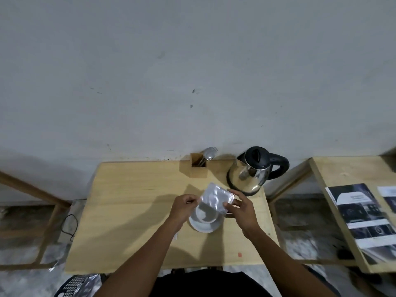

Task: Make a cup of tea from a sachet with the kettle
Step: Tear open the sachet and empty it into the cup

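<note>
Head view: your left hand and right hand pinch a silvery sachet above the white cup; kettle at one o'clock.

No text, label, brand or number can be read anywhere in the view. The dark printed sheets with white bands lying on the pale wooden side table carry lines of print, but these are too small and blurred to make out. The crinkled silver foil sachet shows only glare, with no lettering legible on it. The polished steel kettle with a black lid and handle shows no legible mark either.
</note>
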